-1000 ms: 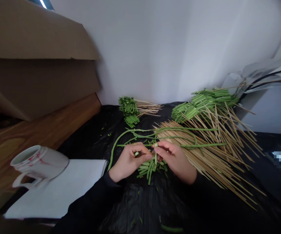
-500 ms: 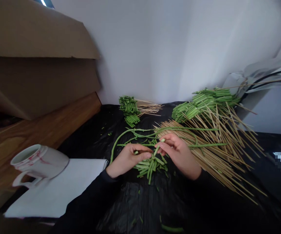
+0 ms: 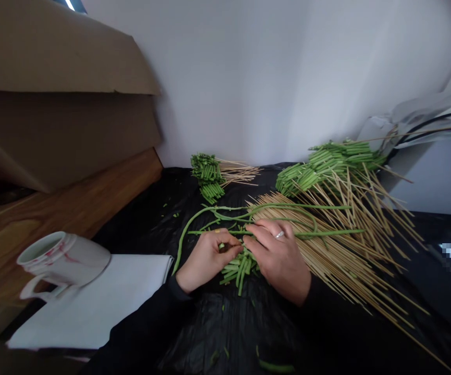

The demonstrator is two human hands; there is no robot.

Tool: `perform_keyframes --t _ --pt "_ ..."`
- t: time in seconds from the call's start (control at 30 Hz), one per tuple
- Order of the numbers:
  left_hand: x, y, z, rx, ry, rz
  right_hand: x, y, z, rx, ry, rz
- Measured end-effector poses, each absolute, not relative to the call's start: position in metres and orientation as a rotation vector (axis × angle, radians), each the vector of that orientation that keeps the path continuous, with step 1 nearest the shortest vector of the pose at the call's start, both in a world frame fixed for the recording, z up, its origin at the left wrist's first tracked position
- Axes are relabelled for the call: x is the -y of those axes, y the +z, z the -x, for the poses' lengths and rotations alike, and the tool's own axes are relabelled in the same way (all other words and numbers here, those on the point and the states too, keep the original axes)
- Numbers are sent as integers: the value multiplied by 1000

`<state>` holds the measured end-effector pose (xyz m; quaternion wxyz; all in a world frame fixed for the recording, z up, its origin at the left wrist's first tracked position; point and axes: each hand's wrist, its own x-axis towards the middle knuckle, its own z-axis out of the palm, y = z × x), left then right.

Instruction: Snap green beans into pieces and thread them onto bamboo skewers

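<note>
My left hand [image 3: 205, 257] rests on the black sheet [image 3: 225, 323] with its fingers pinched on short cut green bean pieces. My right hand [image 3: 276, 255], with a ring on one finger, lies palm down over the small heap of cut bean pieces [image 3: 236, 269], fingertips meeting the left hand's. Whether it grips a piece is hidden. Long uncut green beans [image 3: 225, 213] lie just beyond both hands. A wide spread of bamboo skewers [image 3: 350, 245] lies to the right of my right hand.
Skewered bean bundles lie at the back centre [image 3: 208, 177] and back right [image 3: 327, 164]. A white mug [image 3: 63, 260] leans on white paper [image 3: 96, 302] at the left. Cardboard boxes [image 3: 61, 104] stand on a wooden surface [image 3: 64, 208] at the left. A white wall is close behind.
My right hand, which held a bean piece up, has turned palm down and dropped onto the heap of cut pieces. My left hand has hardly moved.
</note>
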<state>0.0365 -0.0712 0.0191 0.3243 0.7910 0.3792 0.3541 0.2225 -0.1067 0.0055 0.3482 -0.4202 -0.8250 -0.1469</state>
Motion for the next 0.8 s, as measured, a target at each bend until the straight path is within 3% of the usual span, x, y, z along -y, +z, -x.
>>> perform_keyframes --t 0.2,0.57,0.63,0.8 --pt "78 26 -39 -966 905 -2142 108 7 -223 2332 -344 1118" --pt "75 31 -37 -895 969 -1823 106 11 -219 1664 799 1097" --pt "75 29 -39 -916 960 -1853 105 9 -219 1700 731 1119" --pt "76 22 -42 -1032 1029 -2093 107 10 -222 2039 10 1175"
